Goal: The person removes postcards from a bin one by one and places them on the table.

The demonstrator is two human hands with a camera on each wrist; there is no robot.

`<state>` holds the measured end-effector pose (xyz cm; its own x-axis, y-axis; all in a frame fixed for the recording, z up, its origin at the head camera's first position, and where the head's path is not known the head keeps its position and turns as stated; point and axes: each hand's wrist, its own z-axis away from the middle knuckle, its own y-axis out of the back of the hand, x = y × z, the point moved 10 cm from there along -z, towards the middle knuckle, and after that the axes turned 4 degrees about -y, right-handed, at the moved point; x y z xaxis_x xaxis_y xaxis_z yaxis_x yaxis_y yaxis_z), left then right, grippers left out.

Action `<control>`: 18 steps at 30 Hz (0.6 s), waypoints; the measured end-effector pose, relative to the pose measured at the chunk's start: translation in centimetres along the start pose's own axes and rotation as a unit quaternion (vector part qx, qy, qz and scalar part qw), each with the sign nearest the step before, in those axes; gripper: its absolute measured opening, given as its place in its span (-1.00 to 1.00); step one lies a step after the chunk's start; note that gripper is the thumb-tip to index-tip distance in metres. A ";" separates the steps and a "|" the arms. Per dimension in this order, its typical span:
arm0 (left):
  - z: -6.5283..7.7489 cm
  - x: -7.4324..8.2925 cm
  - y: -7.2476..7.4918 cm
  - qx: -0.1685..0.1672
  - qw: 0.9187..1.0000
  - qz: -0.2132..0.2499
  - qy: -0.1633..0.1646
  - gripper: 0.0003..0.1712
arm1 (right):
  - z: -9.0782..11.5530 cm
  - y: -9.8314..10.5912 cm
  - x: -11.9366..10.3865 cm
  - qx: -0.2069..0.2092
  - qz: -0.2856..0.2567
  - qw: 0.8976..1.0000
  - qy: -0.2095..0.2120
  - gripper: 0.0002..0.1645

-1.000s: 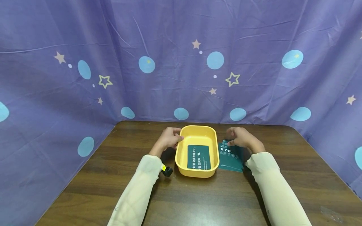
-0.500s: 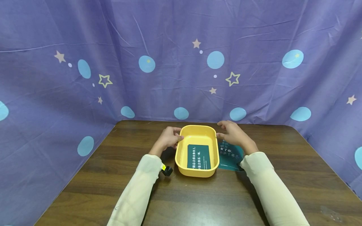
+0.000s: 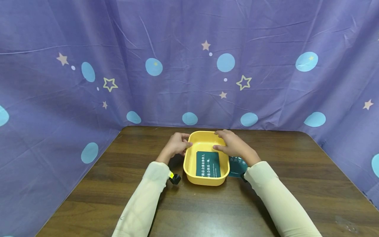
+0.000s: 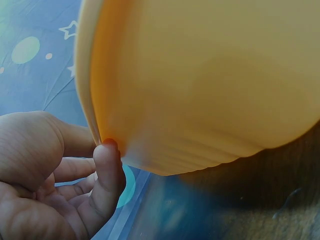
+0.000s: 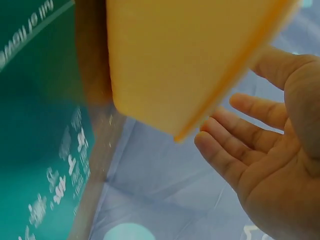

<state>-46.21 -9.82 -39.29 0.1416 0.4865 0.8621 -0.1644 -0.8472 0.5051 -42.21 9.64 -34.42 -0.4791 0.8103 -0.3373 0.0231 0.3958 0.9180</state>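
Note:
A yellow plastic tray stands on the table with a dark green card printed in white lying inside it. My left hand pinches the tray's left rim between thumb and fingers; the left wrist view shows this hand at the tray's edge. Over the tray's far right rim, my right hand reaches with thumb and fingers apart and holds nothing. In the right wrist view the same hand has extended fingers near the rim. Another green card lies right of the tray, partly hidden beneath my right forearm.
The brown wooden table ends at a purple curtain with stars and dots. A small black device sits by my left wrist. Something clear and shiny lies at the table's near right.
My right hand has moved left from above the card on the table to over the tray's right rim. My left hand keeps its place on the tray, which has not moved.

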 end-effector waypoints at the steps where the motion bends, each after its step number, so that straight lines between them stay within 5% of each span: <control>1: 0.0 0.0 0.0 0.000 1.000 0.000 0.000 -0.45 | -0.1 -0.3 -0.2 -0.004 0.001 1.000 0.006 -0.25; 9: 0.0 0.0 0.0 0.001 1.000 -0.001 0.000 -0.46 | -0.2 -2.6 -1.7 -0.042 0.005 0.998 0.036 -0.18; 18: 0.0 0.0 0.0 0.000 1.000 0.001 0.002 -0.45 | 0.1 -5.1 -1.8 -0.117 0.034 0.993 -0.001 -0.02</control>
<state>-46.25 -9.77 -39.31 0.1372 0.4859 0.8632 -0.1656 -0.8479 0.5036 -41.34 6.20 -38.52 -0.4820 0.8327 -0.2727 -0.1487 0.2290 0.9620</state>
